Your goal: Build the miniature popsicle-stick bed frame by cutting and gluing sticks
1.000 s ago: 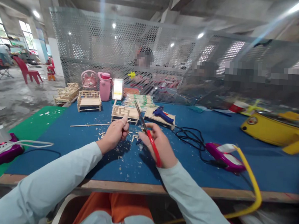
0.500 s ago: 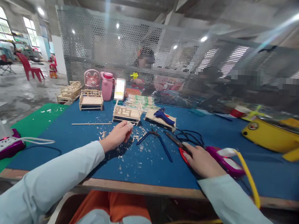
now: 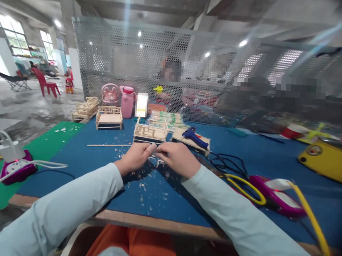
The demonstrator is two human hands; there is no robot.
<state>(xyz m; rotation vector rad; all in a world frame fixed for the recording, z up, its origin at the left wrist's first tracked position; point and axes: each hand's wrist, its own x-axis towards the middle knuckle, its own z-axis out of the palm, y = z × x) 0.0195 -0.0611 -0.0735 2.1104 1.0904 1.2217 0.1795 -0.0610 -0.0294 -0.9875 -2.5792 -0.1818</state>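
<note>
My left hand point(image 3: 137, 155) and my right hand point(image 3: 177, 157) meet fingertip to fingertip over the blue mat point(image 3: 143, 197). Both are closed in a pinch; whatever lies between the fingers is too small to make out. Just behind them stands a small model bed frame of thin wooden sticks point(image 3: 150, 132). To its right a blue glue gun point(image 3: 195, 137) rests on a flat wooden piece point(image 3: 178, 135). Small wood scraps and pale flakes lie around and under my hands. My right forearm hides most of the pliers and the scissors.
More stick models point(image 3: 109, 118) stand at the back left, beside a pink bottle point(image 3: 127, 102). A thin stick point(image 3: 109, 145) lies left of my hands. At right are a purple power strip point(image 3: 282, 200) with a yellow cable and a yellow pot point(image 3: 328, 159). A perforated metal screen point(image 3: 105, 62) stands behind.
My right hand has left the red-handled scissors and come left to meet my left hand. My left hand stays in nearly the same place. The view has shifted slightly.
</note>
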